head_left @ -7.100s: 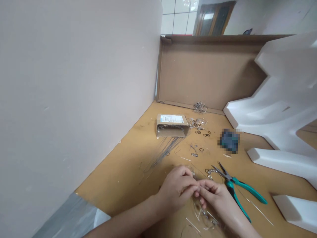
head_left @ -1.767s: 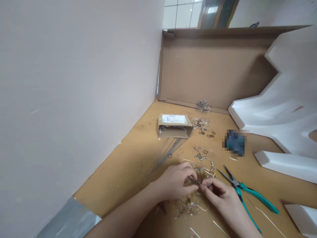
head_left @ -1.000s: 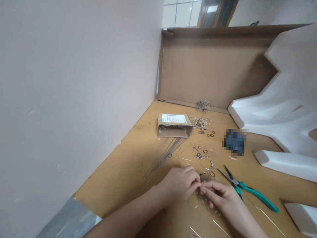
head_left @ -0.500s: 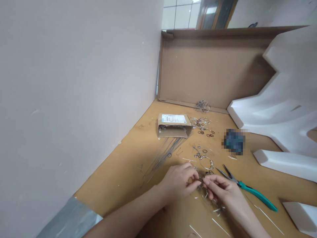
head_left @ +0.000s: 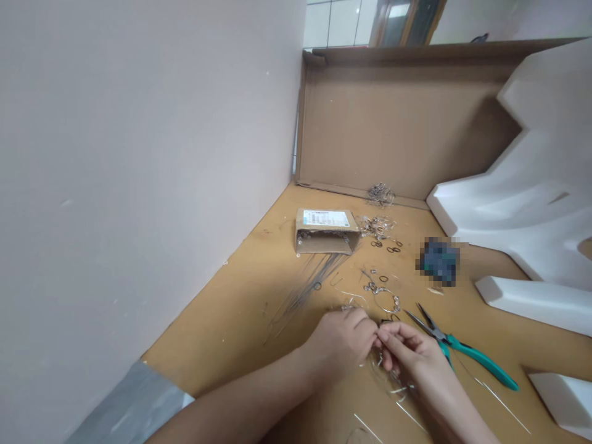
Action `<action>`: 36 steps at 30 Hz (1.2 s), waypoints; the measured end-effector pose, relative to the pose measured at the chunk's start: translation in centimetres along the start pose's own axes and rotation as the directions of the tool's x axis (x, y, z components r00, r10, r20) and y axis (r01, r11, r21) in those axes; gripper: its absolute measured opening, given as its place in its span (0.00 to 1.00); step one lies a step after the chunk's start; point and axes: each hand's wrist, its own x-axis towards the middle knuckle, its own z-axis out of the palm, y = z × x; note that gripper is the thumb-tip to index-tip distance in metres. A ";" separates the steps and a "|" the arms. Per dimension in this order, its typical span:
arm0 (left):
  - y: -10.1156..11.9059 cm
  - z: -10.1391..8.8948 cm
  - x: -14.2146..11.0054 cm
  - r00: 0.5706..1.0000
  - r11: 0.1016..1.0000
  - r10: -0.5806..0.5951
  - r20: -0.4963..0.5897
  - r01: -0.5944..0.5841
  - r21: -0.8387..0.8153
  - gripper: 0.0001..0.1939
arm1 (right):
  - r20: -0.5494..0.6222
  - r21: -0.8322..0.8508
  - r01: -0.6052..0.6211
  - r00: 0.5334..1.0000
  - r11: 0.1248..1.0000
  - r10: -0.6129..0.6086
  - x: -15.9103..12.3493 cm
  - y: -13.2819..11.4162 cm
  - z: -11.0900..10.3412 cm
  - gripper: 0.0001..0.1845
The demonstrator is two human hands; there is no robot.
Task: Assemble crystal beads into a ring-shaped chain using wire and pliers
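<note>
My left hand and my right hand meet fingertip to fingertip low over the brown tabletop. Both pinch a small piece of thin silver wire work, mostly hidden by the fingers. Looped wire strands hang and lie under my right hand. Just right of my right hand lie green-handled needle-nose pliers, untouched.
A small cardboard box lies beyond the hands, with straight wires fanning out from it. Small rings and wire bits are scattered nearby. A cardboard panel stands at the back, white foam blocks at the right, a white wall at the left.
Both hands stayed together on the wire piece, shifting slightly and turning it. The wire loops under them changed shape. The pliers have not moved.
</note>
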 end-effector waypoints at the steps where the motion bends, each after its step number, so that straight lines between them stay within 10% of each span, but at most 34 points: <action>1: 0.0 0.0 0.0 1.000 1.000 0.016 -0.003 -0.016 0.003 0.15 | 0.001 0.010 -0.005 1.000 1.000 0.005 0.0 0.0 0.0 0.18; 21: -0.3 -1.1 0.5 0.998 0.931 -0.055 0.043 0.067 -0.359 0.05 | -0.044 0.085 0.000 0.999 0.996 0.004 0.1 0.2 -0.5 0.11; 28: 0.1 -0.6 0.1 0.902 0.569 -0.239 0.360 0.431 -0.700 0.18 | -0.048 0.000 0.148 0.988 0.989 -0.147 0.2 0.5 -0.3 0.11; 36: 1.2 -0.3 0.3 0.901 0.467 -0.326 0.285 0.416 -0.780 0.14 | -0.047 -0.214 0.303 0.946 0.929 -0.320 0.1 0.2 -0.3 0.06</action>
